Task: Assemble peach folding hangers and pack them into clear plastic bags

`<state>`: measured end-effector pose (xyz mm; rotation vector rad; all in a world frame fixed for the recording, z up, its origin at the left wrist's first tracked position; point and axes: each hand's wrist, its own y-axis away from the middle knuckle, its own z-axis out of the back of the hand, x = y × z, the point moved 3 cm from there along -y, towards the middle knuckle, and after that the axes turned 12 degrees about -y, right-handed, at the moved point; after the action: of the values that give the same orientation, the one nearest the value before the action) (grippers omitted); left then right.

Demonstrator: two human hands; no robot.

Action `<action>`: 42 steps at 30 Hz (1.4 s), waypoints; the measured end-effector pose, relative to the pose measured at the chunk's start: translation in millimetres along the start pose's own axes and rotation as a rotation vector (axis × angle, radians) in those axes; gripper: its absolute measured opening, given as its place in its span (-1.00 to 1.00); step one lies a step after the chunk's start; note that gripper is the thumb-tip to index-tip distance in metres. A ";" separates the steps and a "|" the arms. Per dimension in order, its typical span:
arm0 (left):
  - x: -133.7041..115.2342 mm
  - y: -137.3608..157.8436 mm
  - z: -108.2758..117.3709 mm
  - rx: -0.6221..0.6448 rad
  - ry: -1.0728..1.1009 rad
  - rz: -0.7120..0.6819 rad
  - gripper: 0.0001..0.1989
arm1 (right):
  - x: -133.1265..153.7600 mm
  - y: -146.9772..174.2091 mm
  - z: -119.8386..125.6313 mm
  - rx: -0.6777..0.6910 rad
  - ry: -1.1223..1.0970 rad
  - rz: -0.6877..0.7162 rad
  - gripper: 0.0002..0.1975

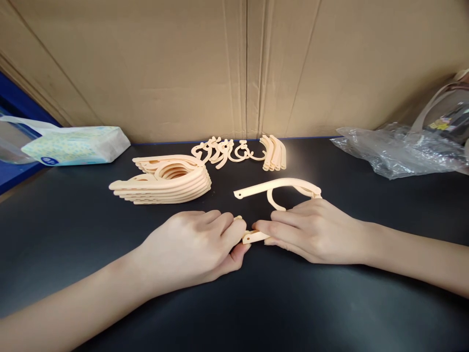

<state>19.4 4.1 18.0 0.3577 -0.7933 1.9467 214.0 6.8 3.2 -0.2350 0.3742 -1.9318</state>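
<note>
My right hand [315, 232] is closed around a cream plastic folding hanger [280, 183]. One curved arm of it stretches away to the left, and the tip of another arm, with a small hole, points at my left hand. My left hand [205, 244] is closed in a pinch right at that tip. A bit of cream plastic hanger part [238, 217] shows above its fingers; most of it is hidden. Beyond my left hand lies a stack of folded cream hangers [164, 188].
Several loose hanger hooks [220, 150] and a bunch of curved hanger arms [274, 152] lie at the back of the black table [234, 313]. A tissue pack [76, 144] is at left, crumpled clear plastic bags [388, 149] at right. A cardboard wall [164, 68] stands behind.
</note>
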 end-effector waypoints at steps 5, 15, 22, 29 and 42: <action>0.0 0.4 -1.4 0.010 0.007 -0.003 -0.69 | 0.1 0.0 -0.1 0.004 -0.017 -0.006 -0.66; -2.5 0.4 -3.2 0.005 0.061 -0.002 -0.67 | 0.5 -0.4 0.2 -0.023 -0.015 0.009 -0.65; -5.0 1.4 2.7 0.022 0.080 -0.007 -0.71 | -0.6 -0.8 1.6 -0.010 -0.047 0.021 -0.67; -4.5 0.7 3.3 0.042 0.238 0.029 -0.80 | 0.0 -2.4 5.5 -0.104 -0.106 0.050 -0.66; 1.9 2.9 0.8 0.022 0.144 0.108 -0.77 | -36.1 7.0 16.9 -0.516 -0.279 -0.373 -0.97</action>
<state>15.9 4.0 18.6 0.1877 -0.7107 2.0577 239.4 35.3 16.8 -0.9575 0.6737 -2.0942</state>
